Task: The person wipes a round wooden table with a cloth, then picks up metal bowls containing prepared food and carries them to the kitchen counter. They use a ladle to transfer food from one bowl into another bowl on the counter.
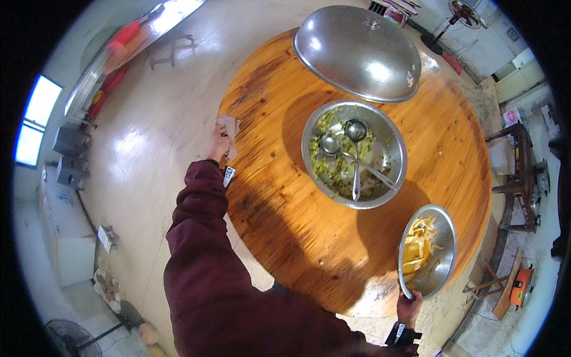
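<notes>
At the left edge of the round wooden table, my left hand is closed on a pale pinkish cloth. Its fingers are partly hidden. My right hand grips the rim of a steel bowl, tilted at the table's near right edge. Yellow, peel-like pieces lie inside this bowl. Mid-table stands a larger steel basin with chopped green food in it. Two metal ladles rest in the basin, their handles crossing.
A big perforated steel dome lies beyond the basin, near the table's far edge. To the right are a dark wooden stool and an orange appliance. Standing fans are at the far right and near left. Tiled floor surrounds the table.
</notes>
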Available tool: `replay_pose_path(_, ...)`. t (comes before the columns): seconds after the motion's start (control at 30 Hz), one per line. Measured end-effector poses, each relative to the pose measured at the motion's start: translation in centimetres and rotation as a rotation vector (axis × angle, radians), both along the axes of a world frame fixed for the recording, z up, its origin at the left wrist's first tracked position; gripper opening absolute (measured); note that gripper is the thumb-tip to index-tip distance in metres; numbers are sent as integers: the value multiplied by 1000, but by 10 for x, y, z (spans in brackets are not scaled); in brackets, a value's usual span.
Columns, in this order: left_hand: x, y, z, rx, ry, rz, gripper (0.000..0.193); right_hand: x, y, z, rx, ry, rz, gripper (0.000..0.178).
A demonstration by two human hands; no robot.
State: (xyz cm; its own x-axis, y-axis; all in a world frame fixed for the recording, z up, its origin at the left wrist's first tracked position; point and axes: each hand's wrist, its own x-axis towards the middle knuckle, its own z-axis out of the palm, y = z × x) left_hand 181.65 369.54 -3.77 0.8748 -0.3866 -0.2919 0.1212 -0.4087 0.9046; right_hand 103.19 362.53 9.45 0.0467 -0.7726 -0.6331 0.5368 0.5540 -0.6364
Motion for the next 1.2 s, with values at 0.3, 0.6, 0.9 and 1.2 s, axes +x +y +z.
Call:
replay_pose_path(0.3, 71, -132, -12, 109, -584, -329, 38, 22, -12, -13, -24, 63, -44, 41)
replay_pose_path(0.6, -18, -147, 27, -15, -551, -1037, 42, 99, -3, 23, 68, -70, 375, 57)
replay_pose_path(0.9, -153, -11, 89, -58, -192, -1226, 46, 250, -62, -7, 5, -318, 635, 40)
replay_pose_path(1.2, -111, 11, 24, 281, -864, -997, 51, 313, -90, -52, 8, -114, 485, 18)
